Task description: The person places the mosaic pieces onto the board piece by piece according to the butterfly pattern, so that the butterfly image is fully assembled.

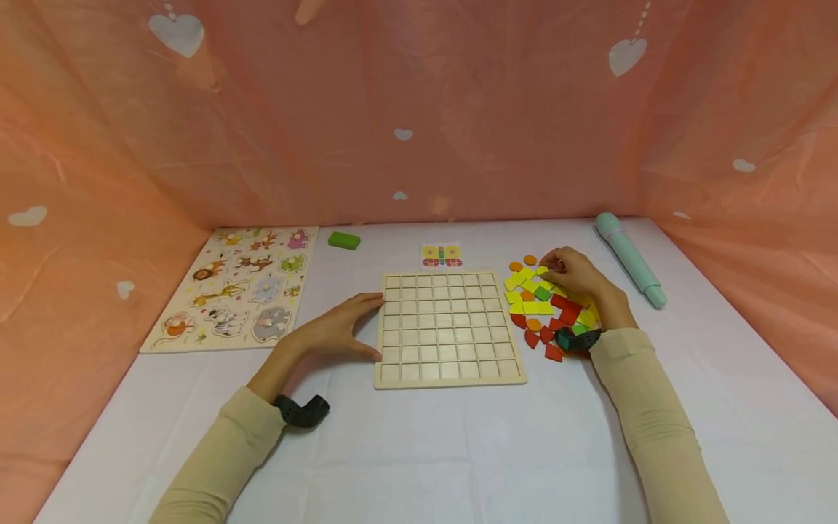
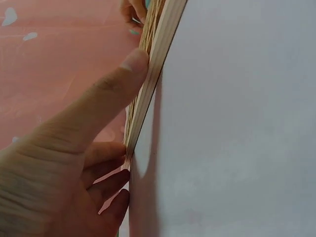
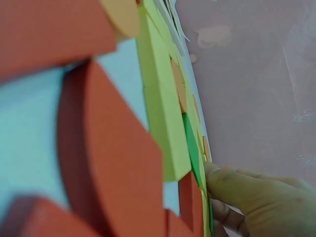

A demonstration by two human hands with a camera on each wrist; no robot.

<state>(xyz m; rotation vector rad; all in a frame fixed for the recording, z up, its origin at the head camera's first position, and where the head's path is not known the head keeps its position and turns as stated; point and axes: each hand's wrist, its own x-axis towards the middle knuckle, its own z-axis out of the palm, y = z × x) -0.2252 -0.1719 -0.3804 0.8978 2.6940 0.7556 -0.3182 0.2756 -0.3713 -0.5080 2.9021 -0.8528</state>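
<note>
Probably light, stiff and best pinched edgewise, coloured mosaic tiles (image 1: 538, 308) lie beneath the right hand (image 1: 577, 275), its hold unclear, while the left hand (image 1: 335, 329), fingers spread, touches the gridded board (image 1: 448, 336).

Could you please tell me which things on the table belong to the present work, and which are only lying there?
In use:
board, touched by the left hand
coloured pieces, at the right hand
card, probably, as its picture shows similar coloured shapes

Apparently only lying there:
animal puzzle
green block
mint stick
</note>
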